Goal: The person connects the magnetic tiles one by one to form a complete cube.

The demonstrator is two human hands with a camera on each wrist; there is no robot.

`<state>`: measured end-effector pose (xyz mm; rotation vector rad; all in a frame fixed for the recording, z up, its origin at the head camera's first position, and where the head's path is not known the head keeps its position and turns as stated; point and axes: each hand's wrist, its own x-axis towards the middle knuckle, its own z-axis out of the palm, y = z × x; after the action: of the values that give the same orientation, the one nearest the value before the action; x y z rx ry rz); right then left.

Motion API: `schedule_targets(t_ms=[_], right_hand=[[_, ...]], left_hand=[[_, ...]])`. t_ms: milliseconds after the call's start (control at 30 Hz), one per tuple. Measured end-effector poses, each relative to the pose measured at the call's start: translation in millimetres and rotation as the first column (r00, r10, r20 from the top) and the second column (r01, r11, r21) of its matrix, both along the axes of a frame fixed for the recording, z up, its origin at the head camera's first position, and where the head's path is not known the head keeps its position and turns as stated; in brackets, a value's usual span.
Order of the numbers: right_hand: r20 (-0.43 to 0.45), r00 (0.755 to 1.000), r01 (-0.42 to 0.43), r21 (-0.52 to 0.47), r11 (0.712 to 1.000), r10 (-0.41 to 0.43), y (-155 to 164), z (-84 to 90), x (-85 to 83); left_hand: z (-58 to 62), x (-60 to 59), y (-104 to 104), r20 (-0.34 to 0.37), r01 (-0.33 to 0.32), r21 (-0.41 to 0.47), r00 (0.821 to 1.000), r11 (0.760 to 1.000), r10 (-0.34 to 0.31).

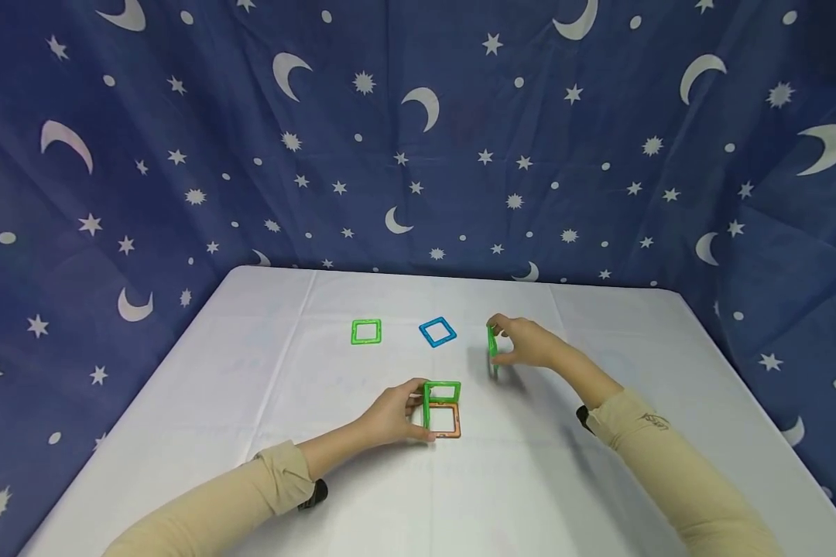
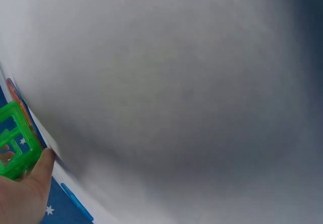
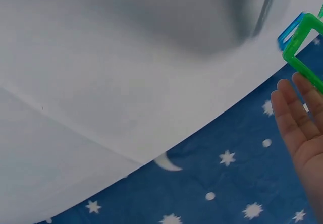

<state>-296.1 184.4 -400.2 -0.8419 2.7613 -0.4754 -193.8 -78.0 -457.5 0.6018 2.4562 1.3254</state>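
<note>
In the head view my left hand (image 1: 390, 416) holds an upright green square frame tile (image 1: 426, 406) by its edges, at the left side of a flat orange square frame tile (image 1: 457, 422). Another green tile (image 1: 446, 384) stands along the orange tile's far side. My right hand (image 1: 525, 343), farther back on the right, pinches a green square frame tile (image 1: 491, 340) on edge between thumb and fingers. The right wrist view shows this green tile (image 3: 298, 40) partly, cut off by the frame's edge, with fingers (image 3: 290, 113) beside it.
A flat green square tile (image 1: 354, 333) and a flat blue square tile (image 1: 448, 338) lie farther back on the white-covered table (image 1: 306, 387). Behind the table hangs a dark blue cloth (image 1: 460, 232) with white moons and stars.
</note>
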Motion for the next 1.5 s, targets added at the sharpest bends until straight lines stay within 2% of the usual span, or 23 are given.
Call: schedule_targets(t_ms=[167, 400, 600, 700, 967, 1167, 1500], right_hand=[[0.022, 0.999, -0.040, -0.098, 0.994, 0.043, -8.3, -0.5, 21.1], [0.074, 0.993, -0.065, -0.266, 0.962, 0.087, -10.3, -10.1, 44.9], [0.144, 0.980, -0.077, -0.380, 0.922, 0.141, -13.9, -21.6, 58.2], [0.165, 0.976, -0.061, -0.414, 0.908, 0.141, -20.9, -26.8, 65.8], [0.170, 0.981, -0.012, -0.435, 0.901, 0.094, -30.3, -32.8, 69.8], [0.216, 0.970, -0.008, -0.429, 0.903, 0.111, -37.0, -35.2, 73.0], [0.215, 0.972, 0.011, -0.430, 0.903, 0.091, -39.8, -34.8, 75.9]], left_hand=[[-1.8, 0.3, -2.4, 0.020, -0.025, 0.036, 1.000, 0.999, 0.024], [0.1, -0.4, -3.0, -0.050, -0.027, 0.001, 0.998, 1.000, 0.027], [0.1, 2.6, -3.5, -0.014, -0.052, 0.022, 0.999, 0.998, 0.052], [-2.2, 3.4, -5.2, -0.001, -0.060, 0.025, 0.998, 0.998, 0.060], [-0.4, -7.2, -4.6, -0.010, -0.027, 0.053, 1.000, 0.998, 0.028], [-1.1, -4.8, -5.1, -0.013, -0.035, 0.059, 0.999, 0.998, 0.036], [-1.2, -6.8, -1.3, -0.025, -0.035, 0.053, 0.999, 0.998, 0.036]])
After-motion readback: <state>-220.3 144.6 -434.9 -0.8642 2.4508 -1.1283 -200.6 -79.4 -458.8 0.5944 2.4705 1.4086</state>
